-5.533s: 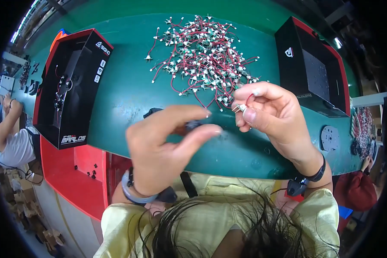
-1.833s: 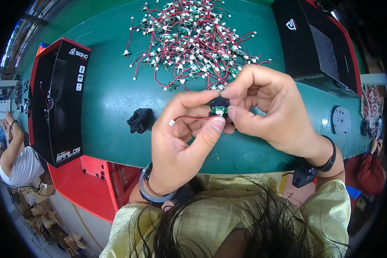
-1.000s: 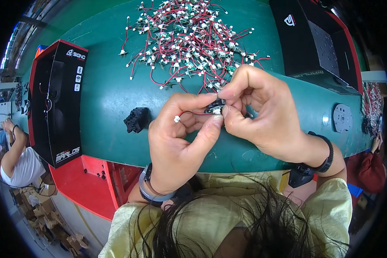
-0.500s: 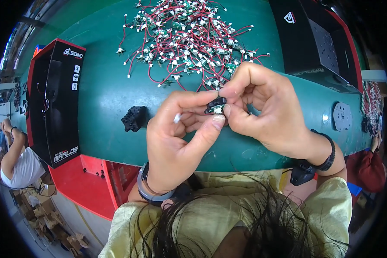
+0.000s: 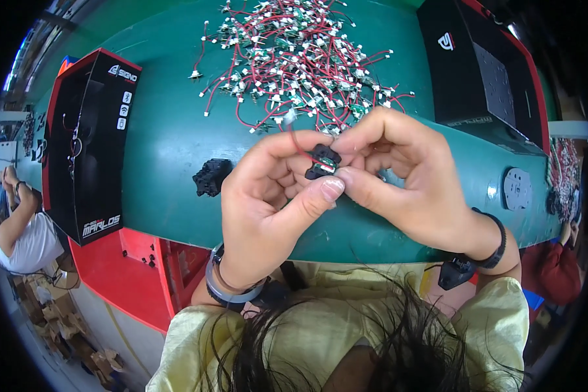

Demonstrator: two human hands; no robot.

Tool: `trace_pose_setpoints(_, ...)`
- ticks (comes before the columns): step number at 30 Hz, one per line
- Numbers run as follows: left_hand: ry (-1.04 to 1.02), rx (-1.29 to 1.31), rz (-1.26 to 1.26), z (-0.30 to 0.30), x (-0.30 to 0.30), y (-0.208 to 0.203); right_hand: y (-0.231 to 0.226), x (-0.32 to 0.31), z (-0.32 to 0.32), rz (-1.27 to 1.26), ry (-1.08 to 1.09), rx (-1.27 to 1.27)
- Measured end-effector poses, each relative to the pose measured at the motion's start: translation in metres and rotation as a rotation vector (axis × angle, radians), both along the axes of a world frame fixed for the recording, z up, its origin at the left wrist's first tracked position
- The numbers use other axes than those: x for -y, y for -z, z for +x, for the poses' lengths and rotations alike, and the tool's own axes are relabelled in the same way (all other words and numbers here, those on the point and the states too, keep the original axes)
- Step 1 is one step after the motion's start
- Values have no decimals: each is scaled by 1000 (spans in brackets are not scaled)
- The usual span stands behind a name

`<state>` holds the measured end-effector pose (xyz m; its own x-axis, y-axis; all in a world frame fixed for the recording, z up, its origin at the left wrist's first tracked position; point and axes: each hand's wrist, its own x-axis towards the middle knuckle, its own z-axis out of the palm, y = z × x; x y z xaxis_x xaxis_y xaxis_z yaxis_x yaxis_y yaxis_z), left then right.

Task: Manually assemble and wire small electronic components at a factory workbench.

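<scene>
Between both hands, above the green table's near part, is a small black plastic housing [image 5: 323,154] with a little green circuit board [image 5: 325,166] set in it. My left hand [image 5: 261,196] pinches it between thumb and fingers. Fingertips of my right hand [image 5: 418,173] are closed on its right side. From the board a thin red wire [image 5: 295,140] rises over my left fingers to a blurred white connector [image 5: 289,117]. A stack of black plastic parts [image 5: 212,177] lies left of my left hand.
Beyond my hands is a heap of circuit boards with red wires [image 5: 294,65]. A black box with red edges [image 5: 98,150] stands at left, another black box [image 5: 457,78] at right. A grey plate [image 5: 517,189] lies right. A red bin [image 5: 124,281] is below; people sit at both sides.
The black housing has been tipped so its circuit board faces up more, and the red wire with its white connector now sticks up beyond my left fingers. The whole view has shifted slightly.
</scene>
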<state>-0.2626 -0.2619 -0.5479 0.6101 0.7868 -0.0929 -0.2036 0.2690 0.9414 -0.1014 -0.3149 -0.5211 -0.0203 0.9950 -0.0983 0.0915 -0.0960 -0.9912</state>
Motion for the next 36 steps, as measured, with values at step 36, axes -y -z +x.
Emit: trace_pose_setpoints(36, -809, -1468, 1251, -165, -62, -80, -18, 2, 0, 524, 73, 519)
